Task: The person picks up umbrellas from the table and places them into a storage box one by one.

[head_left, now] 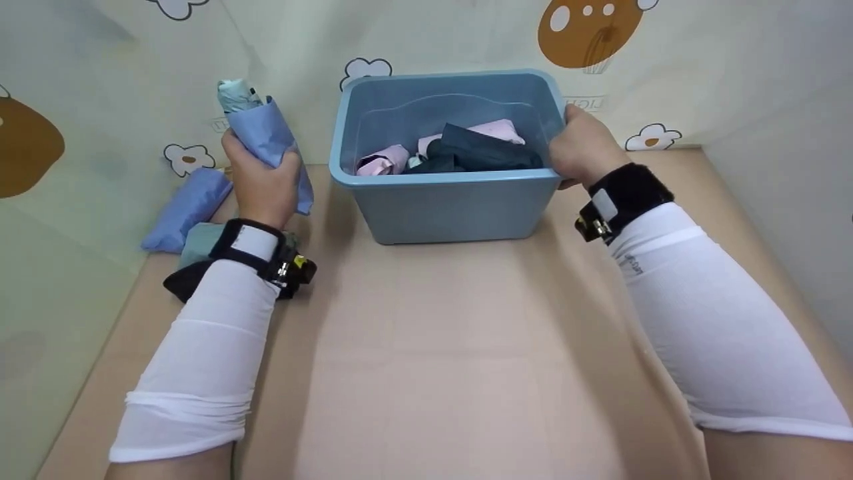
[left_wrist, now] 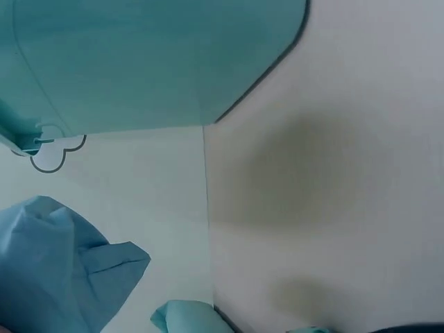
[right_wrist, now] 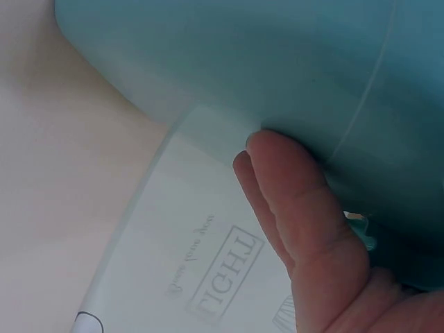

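Note:
My left hand [head_left: 263,180] grips a folded umbrella [head_left: 238,95] in a periwinkle-blue sleeve [head_left: 263,133], held upright with a slight lean. Its pale mint top sticks out above the sleeve. In the left wrist view, part of the blue sleeve [left_wrist: 62,270] fills the lower left corner. To the right stands a blue-grey plastic bin [head_left: 453,210], and my right hand [head_left: 586,143] holds its right rim. The right wrist view has the fingers [right_wrist: 291,187] against the bin's outer wall [right_wrist: 229,62]. Inside the bin lie a dark bundle [head_left: 490,148] and pink bundles [head_left: 386,160].
Left of the bin, partly behind my left forearm, lie a blue pouch [head_left: 190,210], a grey-green bundle [head_left: 200,243] and a black item [head_left: 186,279]. A patterned wall covering [head_left: 453,33] rises behind the bin. The tabletop [head_left: 426,347] is beige.

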`<state>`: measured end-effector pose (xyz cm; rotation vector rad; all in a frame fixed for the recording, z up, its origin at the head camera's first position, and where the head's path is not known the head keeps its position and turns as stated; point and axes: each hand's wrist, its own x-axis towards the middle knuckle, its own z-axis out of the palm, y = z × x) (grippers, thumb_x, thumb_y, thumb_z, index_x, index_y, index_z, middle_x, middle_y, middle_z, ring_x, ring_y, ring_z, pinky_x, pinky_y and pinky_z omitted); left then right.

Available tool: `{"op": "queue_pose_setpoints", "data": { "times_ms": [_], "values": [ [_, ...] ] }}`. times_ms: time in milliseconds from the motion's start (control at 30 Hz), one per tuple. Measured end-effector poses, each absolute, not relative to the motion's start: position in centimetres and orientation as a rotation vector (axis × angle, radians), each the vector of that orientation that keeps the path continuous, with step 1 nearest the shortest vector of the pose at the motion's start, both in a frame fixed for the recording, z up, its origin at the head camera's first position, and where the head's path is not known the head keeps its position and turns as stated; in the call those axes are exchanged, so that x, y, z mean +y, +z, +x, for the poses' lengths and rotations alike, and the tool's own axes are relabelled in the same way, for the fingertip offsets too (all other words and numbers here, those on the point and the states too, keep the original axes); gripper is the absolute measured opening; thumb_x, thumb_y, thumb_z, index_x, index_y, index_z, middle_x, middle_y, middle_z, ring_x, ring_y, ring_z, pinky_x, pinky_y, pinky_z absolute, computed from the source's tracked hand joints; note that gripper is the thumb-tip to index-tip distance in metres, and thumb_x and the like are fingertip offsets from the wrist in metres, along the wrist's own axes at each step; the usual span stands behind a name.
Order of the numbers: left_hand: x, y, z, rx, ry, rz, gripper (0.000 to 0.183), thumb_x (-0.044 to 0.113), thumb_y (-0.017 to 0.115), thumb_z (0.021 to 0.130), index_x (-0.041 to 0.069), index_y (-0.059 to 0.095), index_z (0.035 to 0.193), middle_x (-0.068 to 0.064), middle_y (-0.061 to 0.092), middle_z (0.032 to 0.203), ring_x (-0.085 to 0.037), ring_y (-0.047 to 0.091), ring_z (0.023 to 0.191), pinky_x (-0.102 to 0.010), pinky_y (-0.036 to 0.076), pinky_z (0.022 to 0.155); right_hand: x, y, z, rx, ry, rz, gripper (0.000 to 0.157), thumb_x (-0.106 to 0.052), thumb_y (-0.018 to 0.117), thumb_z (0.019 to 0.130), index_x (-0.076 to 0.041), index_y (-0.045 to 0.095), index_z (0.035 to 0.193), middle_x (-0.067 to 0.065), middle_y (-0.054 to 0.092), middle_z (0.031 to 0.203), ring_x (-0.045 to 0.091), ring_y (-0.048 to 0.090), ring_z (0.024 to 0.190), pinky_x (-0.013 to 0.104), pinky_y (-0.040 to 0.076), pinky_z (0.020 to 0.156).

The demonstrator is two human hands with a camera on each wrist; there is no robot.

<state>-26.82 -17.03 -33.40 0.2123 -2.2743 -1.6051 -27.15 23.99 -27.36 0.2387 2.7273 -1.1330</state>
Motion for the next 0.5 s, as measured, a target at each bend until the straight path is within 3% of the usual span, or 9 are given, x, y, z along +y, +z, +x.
{"op": "queue_pose_setpoints", "data": {
  "times_ms": [200, 500],
  "values": [
    [-16.9, -33.1, -26.7, -2.280, -1.567, 0.179, 0.085, 0.030, 0.064, 0.100, 0.017, 0.009, 0.163, -0.012, 0.036, 0.163, -0.027, 0.044, 0.150, -0.048, 0.039, 0.123, 24.0, -27.4, -27.1, 2.720, -1.140, 0.239, 0.065, -0.004, 0.041, 0.103, -0.010, 0.023, 0.165, 0.023, 0.039, 0.164, 0.043, 0.048, 0.141, 0.058, 0.061, 0.086],
    [-16.4, -32.2, -26.6, -2.254, -1.455, 0.116, 0.079, 0.035, 0.066, 0.099, 0.014, 0.019, 0.160, -0.012, 0.049, 0.150, -0.024, 0.055, 0.134, -0.048, 0.048, 0.112, 23.9, -27.5, -26.9, 2.738, -1.178, 0.197, 0.062, -0.005, 0.048, 0.099, -0.006, 0.034, 0.159, 0.023, 0.047, 0.156, 0.041, 0.052, 0.134, 0.057, 0.063, 0.082]
  ]
}}
